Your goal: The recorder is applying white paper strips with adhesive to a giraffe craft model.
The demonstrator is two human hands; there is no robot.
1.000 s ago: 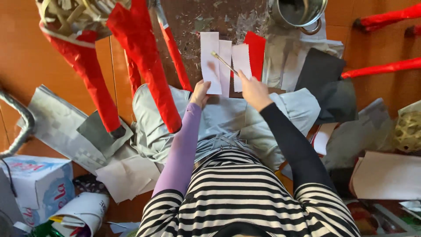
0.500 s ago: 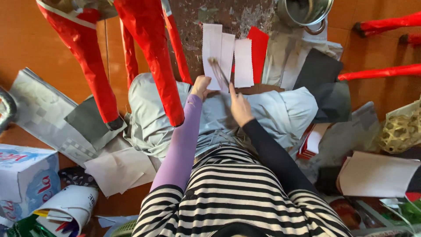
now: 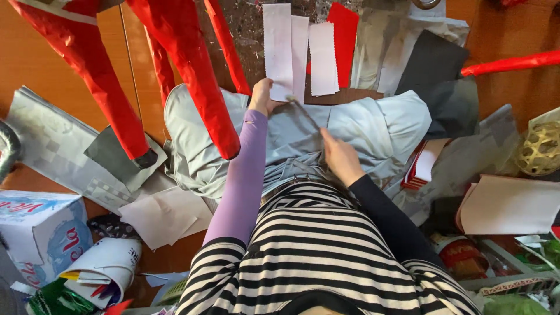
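My left hand (image 3: 262,96), in the purple sleeve, is stretched forward to the upper middle of the frame. Its fingers are curled around the lower edge of the tall white paper strip (image 3: 277,49), which lies flat on the floor just beyond my knees. Cannot tell how tightly the strip is pinched; the fingertips are hidden under the hand.

My right hand (image 3: 341,157), black sleeve, sits lower, at centre frame over my lap. Fingers closed on the near end of a thin stick (image 3: 304,114). The stick runs up and to the left, its far end close beside the left hand and the bottom of the strip.

More pale strips lie side by side with the first: a narrower one (image 3: 300,52) touching it, and a shorter one (image 3: 322,58) just to the right. A red sheet (image 3: 345,41) sits partly under that one. Grey and dark sheets (image 3: 431,61) spread to the upper right.

Red paper-wrapped legs (image 3: 184,70) of a frame fill the upper left, ends resting on the floor. Grey trousers (image 3: 373,125) cover my knees at mid-frame. A printed cardboard box (image 3: 41,233) sits at lower left, loose white sheets (image 3: 166,216) near it. A woven ball (image 3: 539,149) lies at the right edge.
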